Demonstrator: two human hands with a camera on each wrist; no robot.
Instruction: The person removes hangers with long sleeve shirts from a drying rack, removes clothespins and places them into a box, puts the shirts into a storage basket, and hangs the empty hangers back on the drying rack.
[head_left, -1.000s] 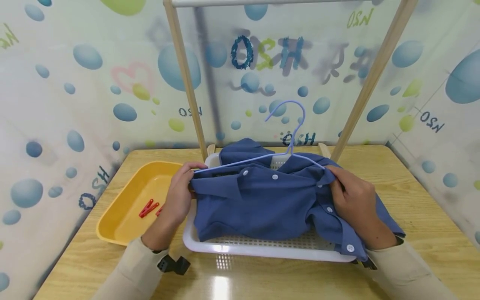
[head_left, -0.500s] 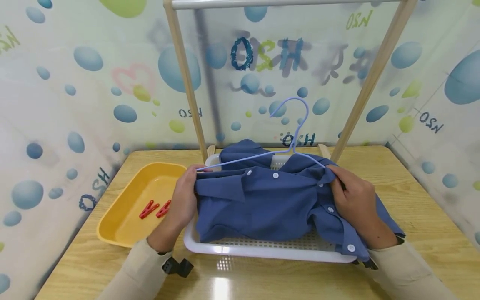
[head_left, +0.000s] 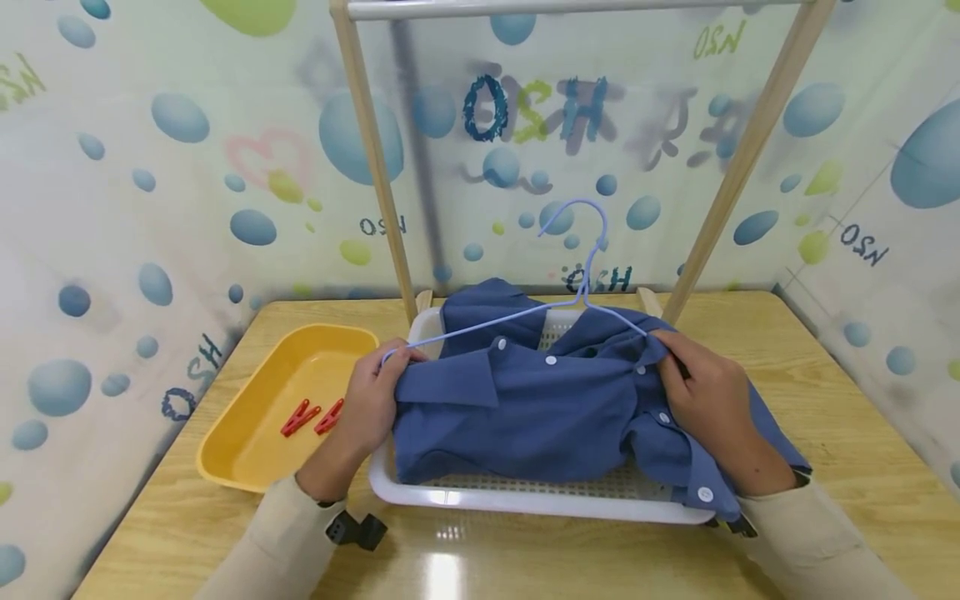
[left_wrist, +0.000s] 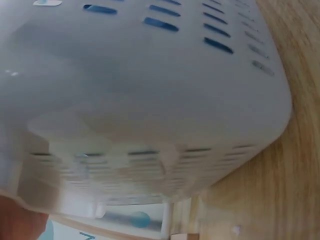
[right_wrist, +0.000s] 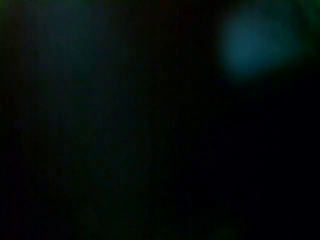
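Observation:
A dark blue shirt (head_left: 555, 417) with white buttons lies bunched over a white perforated basket (head_left: 525, 502). Across its top stretches a thin lilac hanger (head_left: 495, 320), hook upward, its right end running into the cloth. My left hand (head_left: 369, 408) pinches the hanger near its curled left end, beside the shirt's folded edge. At the other side, my right hand (head_left: 705, 396) grips the shirt at the hanger's right arm. The left wrist view shows mostly the basket's slotted wall (left_wrist: 150, 90); the right wrist view is almost black.
A yellow tray (head_left: 232, 408) with red clothespins (head_left: 300, 417) stands left of the basket on the wooden table (head_left: 847, 400). Behind the basket rises a rack with wooden posts (head_left: 375, 158) and a pale crossbar (head_left: 570, 10). Patterned walls enclose the table.
My left hand has shifted slightly right, and the hanger's curled left end now shows beside its fingers. The hook swayed right, then back left. My right hand has barely moved.

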